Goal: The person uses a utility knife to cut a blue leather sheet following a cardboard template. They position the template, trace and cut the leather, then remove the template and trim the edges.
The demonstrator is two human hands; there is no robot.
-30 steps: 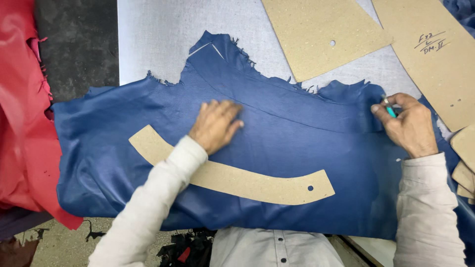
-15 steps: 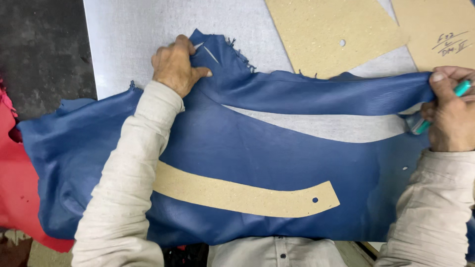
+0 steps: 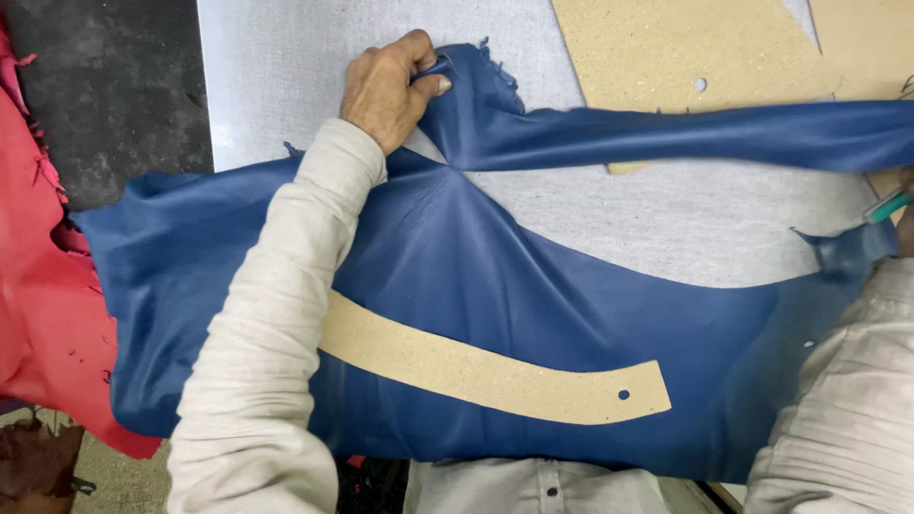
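Observation:
A large blue leather hide (image 3: 495, 286) lies over a grey cutting table (image 3: 276, 76). My left hand (image 3: 386, 88) grips the ragged top edge of a cut blue strip (image 3: 685, 133) and lifts it away from the hide, baring grey table in the gap. My right hand (image 3: 904, 214) is almost out of view at the right edge; only a sliver shows, holding a green-handled tool (image 3: 890, 205). A curved tan cardboard pattern (image 3: 495, 373) with one hole rests on the hide near me.
Larger tan cardboard patterns (image 3: 666, 57) lie at the table's far right, partly under the blue strip. Red leather (image 3: 38, 266) hangs at the left. Dark floor (image 3: 105, 86) shows beyond the table's left edge.
My left hand went from flat on the hide to its top edge and has pulled the cut strip further away, widening the gap. My right hand has slid out to the right edge.

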